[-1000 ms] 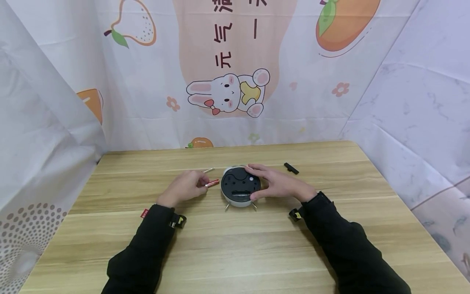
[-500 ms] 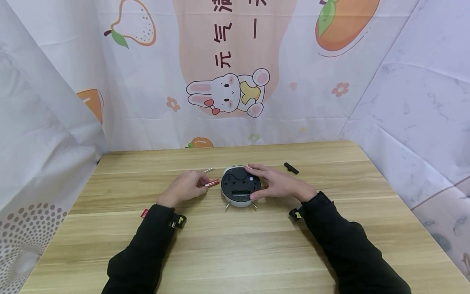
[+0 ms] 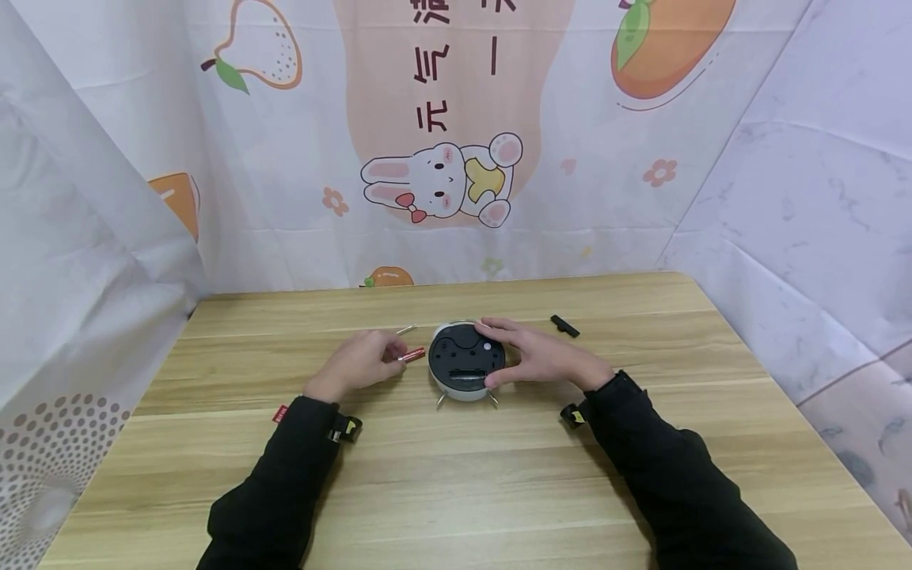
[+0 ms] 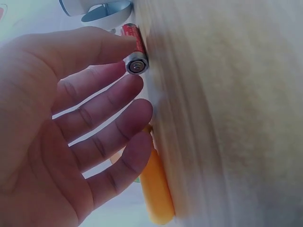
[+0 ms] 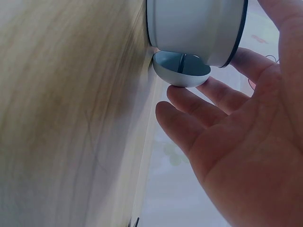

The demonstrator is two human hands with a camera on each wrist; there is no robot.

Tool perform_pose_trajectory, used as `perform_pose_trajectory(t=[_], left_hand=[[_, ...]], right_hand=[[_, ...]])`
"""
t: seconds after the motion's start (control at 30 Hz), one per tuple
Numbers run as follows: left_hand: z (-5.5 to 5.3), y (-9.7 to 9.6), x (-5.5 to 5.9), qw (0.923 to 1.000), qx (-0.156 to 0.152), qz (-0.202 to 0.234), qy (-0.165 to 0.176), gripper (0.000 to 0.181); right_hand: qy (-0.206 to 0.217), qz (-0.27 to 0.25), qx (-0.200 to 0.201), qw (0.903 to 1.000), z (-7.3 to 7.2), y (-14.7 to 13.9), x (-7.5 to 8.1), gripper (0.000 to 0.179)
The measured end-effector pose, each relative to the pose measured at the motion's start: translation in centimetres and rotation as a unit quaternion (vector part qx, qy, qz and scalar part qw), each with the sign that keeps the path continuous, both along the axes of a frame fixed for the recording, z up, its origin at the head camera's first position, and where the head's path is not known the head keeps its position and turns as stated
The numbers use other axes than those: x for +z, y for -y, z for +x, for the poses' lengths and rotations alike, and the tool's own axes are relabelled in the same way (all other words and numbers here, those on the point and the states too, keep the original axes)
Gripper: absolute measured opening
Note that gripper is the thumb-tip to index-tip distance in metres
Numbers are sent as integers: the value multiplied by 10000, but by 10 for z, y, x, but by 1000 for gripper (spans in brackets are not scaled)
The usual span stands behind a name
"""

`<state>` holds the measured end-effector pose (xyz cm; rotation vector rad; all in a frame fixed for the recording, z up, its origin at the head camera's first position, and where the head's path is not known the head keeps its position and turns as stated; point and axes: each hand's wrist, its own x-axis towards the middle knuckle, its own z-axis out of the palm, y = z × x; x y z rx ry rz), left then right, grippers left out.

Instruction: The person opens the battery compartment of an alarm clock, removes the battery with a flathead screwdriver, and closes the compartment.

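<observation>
A round white twin-bell alarm clock (image 3: 456,348) lies with its black back facing up and its two metal feet toward me. The battery slot in its back is uncovered. My right hand (image 3: 545,355) holds its right side, thumb at the near rim and fingers at the far rim. In the right wrist view, fingertips are right at a white bell (image 5: 182,75). Just left of the clock, my left hand (image 3: 359,362) pinches a red and silver battery (image 3: 412,355) between thumb and index finger. The battery's flat end shows in the left wrist view (image 4: 136,65), close over the table.
Behind the left hand lies a screwdriver, its thin metal shaft (image 3: 406,329) showing in the head view and its orange handle (image 4: 157,189) in the left wrist view. A small black battery cover (image 3: 565,325) lies back right on the wooden table (image 3: 456,491). Printed cloth hangs behind.
</observation>
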<state>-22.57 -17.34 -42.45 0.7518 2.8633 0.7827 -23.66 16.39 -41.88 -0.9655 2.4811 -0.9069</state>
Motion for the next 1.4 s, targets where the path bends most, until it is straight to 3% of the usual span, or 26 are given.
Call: perform_pose_trajectory(t=[0.27,0.6,0.83,1.07,1.4], left_hand=[[2,-5,5,9995,-87,249,-193,31],[10,-18,14,9977,-265,547,-306,83],[18,-35,13,9963,-693,480,-166,113],[23,-47,6,9957,-909,-1,-156,123],[28,-56,-1,9943,-1062,-28,-24,116]], right_hand=[[-28,-22,15,10000,0,0,-2,100],[-126,-19,27,9999,-1,1,-2,99],[-181,-8,56,9998,-1,1,-2,100],[-162,-9,72,9998,0,1,-2,100],[-206,44,101,9997,-1,0,-2,99]])
